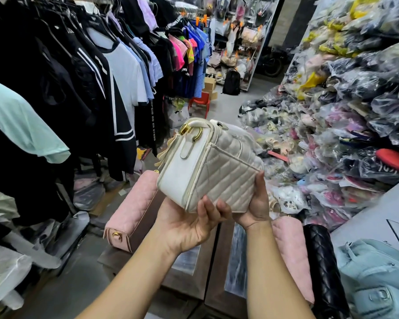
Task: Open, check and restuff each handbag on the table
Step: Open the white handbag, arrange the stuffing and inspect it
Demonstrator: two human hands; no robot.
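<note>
Fingers (204,207) gripping quilted cream handbag (219,171), gold hardware (184,129)

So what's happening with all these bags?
A person is holding a cream quilted handbag up in the air with both hands. The left hand grips it from underneath and the right hand holds its lower side. From here I cannot tell whether it is open. Four more bags lie below on the table: a pink handbag, a second pink bag, a black quilted bag and a light blue bag.
</note>
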